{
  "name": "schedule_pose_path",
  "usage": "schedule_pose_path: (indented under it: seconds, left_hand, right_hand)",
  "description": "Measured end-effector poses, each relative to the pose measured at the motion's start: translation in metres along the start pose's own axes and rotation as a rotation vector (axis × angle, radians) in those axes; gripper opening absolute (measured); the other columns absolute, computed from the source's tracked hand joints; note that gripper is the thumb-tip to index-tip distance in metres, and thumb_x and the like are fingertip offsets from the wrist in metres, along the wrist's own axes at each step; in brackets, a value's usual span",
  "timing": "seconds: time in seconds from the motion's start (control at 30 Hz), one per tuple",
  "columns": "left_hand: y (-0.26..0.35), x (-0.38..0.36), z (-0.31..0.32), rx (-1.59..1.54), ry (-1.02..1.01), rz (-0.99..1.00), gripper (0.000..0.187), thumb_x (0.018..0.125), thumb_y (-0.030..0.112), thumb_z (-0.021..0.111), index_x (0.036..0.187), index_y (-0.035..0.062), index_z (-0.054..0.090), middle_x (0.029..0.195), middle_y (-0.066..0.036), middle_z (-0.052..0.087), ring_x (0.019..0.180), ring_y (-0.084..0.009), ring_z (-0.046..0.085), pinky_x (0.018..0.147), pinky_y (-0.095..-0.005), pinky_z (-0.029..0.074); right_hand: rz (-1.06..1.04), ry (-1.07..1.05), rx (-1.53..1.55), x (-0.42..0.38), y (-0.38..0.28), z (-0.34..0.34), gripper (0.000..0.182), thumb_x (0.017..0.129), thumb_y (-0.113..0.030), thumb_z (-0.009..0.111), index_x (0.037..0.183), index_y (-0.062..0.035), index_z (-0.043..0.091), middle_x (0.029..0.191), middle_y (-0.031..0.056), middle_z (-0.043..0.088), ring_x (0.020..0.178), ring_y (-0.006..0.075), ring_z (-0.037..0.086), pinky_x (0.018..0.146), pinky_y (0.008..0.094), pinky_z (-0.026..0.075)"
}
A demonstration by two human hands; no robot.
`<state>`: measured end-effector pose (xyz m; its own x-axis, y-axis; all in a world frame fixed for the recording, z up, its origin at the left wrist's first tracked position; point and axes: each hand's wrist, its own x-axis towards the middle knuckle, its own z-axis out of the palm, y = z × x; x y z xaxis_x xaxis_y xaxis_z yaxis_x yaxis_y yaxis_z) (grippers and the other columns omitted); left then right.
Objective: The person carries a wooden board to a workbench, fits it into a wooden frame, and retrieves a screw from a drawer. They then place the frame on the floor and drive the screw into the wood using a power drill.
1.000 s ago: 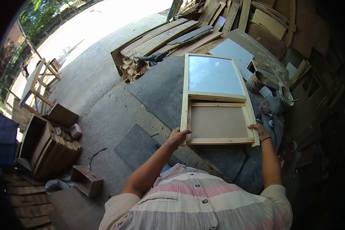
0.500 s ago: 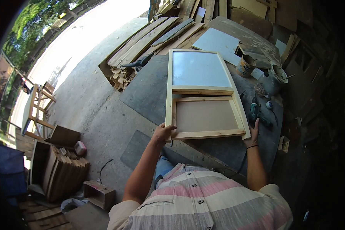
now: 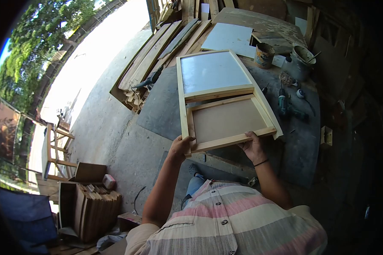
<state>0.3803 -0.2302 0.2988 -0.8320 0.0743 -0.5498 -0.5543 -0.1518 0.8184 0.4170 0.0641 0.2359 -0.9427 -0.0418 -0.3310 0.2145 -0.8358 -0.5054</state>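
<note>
From where I'm standing, I can't read any text, label, brand, number or sign anywhere.

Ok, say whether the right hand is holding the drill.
No, the right hand grips the lower rail of the inner panel, while the drill lies on the dark surface beside it.

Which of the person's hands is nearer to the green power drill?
Right. The right hand grips the wooden frame's near edge, toward the side where the power drill lies; the left hand holds its near left corner, farther away.
</note>
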Motion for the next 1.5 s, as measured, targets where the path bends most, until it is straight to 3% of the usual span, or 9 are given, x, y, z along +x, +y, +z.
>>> schedule_pose_path:
  seconds: [0.17, 0.27, 0.33, 0.43, 0.57, 0.6, 0.9, 1.07, 1.5]
  left_hand:
    - [-0.002, -0.001, 0.000, -0.081, -0.068, 0.015, 0.038, 0.086, 0.012, 0.064, 0.119, -0.0005, 0.049, 0.105, -0.014, 0.058, 0.089, -0.0259, 0.064, 0.071, -0.0412, 0.058]
    - [-0.011, 0.003, -0.002, -0.004, 0.037, -0.048, 0.040, 0.086, 0.013, 0.065, 0.121, 0.0030, 0.048, 0.111, -0.012, 0.053, 0.101, -0.0253, 0.058, 0.074, -0.0426, 0.055]
    - [-0.010, 0.003, -0.001, 0.001, 0.025, -0.058, 0.041, 0.085, 0.013, 0.066, 0.121, 0.0041, 0.048, 0.114, -0.012, 0.051, 0.105, -0.0252, 0.054, 0.075, -0.0432, 0.053]
    - [-0.014, 0.010, -0.005, 0.027, 0.023, -0.040, 0.040, 0.086, 0.015, 0.066, 0.121, 0.0051, 0.048, 0.113, -0.011, 0.051, 0.105, -0.0242, 0.054, 0.076, -0.0427, 0.053]
    - [-0.011, 0.006, -0.003, -0.033, -0.083, -0.033, 0.037, 0.092, 0.021, 0.060, 0.123, 0.0042, 0.047, 0.105, -0.010, 0.058, 0.092, -0.0205, 0.063, 0.074, -0.0380, 0.056]
    - [-0.007, 0.000, 0.000, -0.038, -0.081, -0.032, 0.037, 0.092, 0.021, 0.060, 0.123, 0.0042, 0.047, 0.105, -0.010, 0.058, 0.092, -0.0205, 0.063, 0.074, -0.0380, 0.056]
    - [-0.010, -0.001, -0.001, -0.151, -0.187, 0.053, 0.036, 0.096, 0.027, 0.054, 0.121, 0.0003, 0.050, 0.105, -0.011, 0.062, 0.087, -0.0184, 0.065, 0.075, -0.0367, 0.056]
    - [-0.013, 0.004, -0.006, -0.191, -0.146, 0.019, 0.040, 0.095, 0.029, 0.056, 0.121, -0.0008, 0.048, 0.100, -0.012, 0.062, 0.078, -0.0191, 0.066, 0.063, -0.0339, 0.059]
    - [-0.008, -0.002, 0.000, -0.118, -0.129, 0.061, 0.034, 0.087, 0.017, 0.065, 0.113, -0.0039, 0.055, 0.093, -0.011, 0.065, 0.072, -0.0162, 0.065, 0.064, -0.0310, 0.056]
  right_hand:
    - [-0.003, 0.013, -0.045, -0.003, -0.007, 0.000, 0.030, 0.077, -0.018, 0.068, 0.103, -0.0084, 0.056, 0.100, 0.0034, 0.057, 0.095, 0.0184, 0.059, 0.079, 0.0382, 0.056]
    - [-0.070, 0.057, -0.326, -0.017, -0.018, 0.007, 0.018, 0.078, -0.018, 0.068, 0.091, -0.0081, 0.061, 0.092, 0.0017, 0.058, 0.090, 0.0154, 0.059, 0.077, 0.0328, 0.051]
    - [-0.242, -0.061, -0.631, -0.021, -0.025, 0.011, 0.012, 0.078, -0.018, 0.068, 0.082, -0.0081, 0.063, 0.086, 0.0005, 0.058, 0.087, 0.0138, 0.057, 0.078, 0.0293, 0.046]
    - [-0.337, -0.036, -0.628, -0.037, -0.041, 0.027, 0.012, 0.078, -0.017, 0.068, 0.081, -0.0071, 0.063, 0.087, 0.0004, 0.058, 0.087, 0.0135, 0.056, 0.082, 0.0274, 0.042]
    - [-0.158, 0.053, -0.103, -0.038, -0.047, 0.026, 0.023, 0.076, -0.011, 0.066, 0.097, -0.0084, 0.057, 0.089, -0.0014, 0.053, 0.086, 0.0152, 0.055, 0.086, 0.0312, 0.043]
    - [-0.173, 0.048, -0.083, -0.036, -0.043, 0.020, 0.032, 0.075, -0.009, 0.065, 0.104, -0.0103, 0.053, 0.090, -0.0018, 0.051, 0.084, 0.0153, 0.054, 0.083, 0.0314, 0.046]
    - [-0.129, -0.045, 0.032, -0.011, -0.025, 0.001, 0.034, 0.079, -0.016, 0.065, 0.109, -0.0095, 0.052, 0.098, 0.0026, 0.055, 0.090, 0.0171, 0.060, 0.072, 0.0322, 0.057]
    - [-0.093, -0.046, 0.039, 0.004, -0.008, -0.003, 0.036, 0.079, -0.017, 0.065, 0.111, -0.0087, 0.051, 0.099, 0.0039, 0.056, 0.093, 0.0191, 0.061, 0.075, 0.0347, 0.058]
    - [-0.038, -0.071, 0.116, 0.008, 0.004, -0.011, 0.037, 0.082, -0.016, 0.066, 0.115, -0.0091, 0.050, 0.107, 0.0058, 0.056, 0.101, 0.0218, 0.060, 0.085, 0.0386, 0.056]
